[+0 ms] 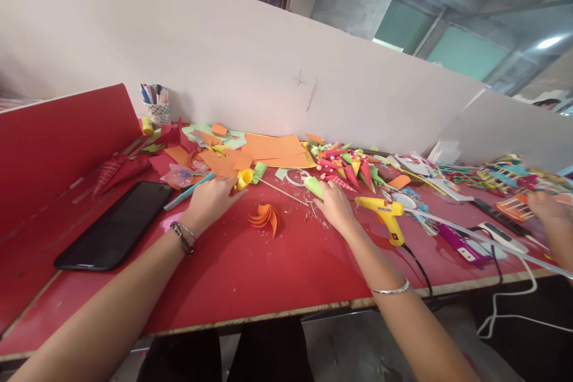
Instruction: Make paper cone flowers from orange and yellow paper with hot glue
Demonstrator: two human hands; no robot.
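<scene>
My left hand (213, 198), wearing a dark bracelet, closes its thumb and fingers round a curled yellow paper roll (245, 179). The fingertips are partly hidden. In my right hand (333, 204) is a light green paper cone (313, 186), pinched near a pile of small coloured paper cones (349, 168). Between the hands, a fanned orange paper piece (265, 218) lies on the red table (250, 274). Behind it are a thin stick (284, 192) and a clear tape ring (296, 177). A blue pen-like stick (188, 191) lies by my left wrist.
A yellow glue gun (385, 215) with a black cord lies right of my right hand. A black phone (116, 227) is at the left. Orange paper sheets (280, 149) and a pen cup (156, 111) stand or lie along the white partition (250, 59). Another person's hand (548, 206) shows at far right.
</scene>
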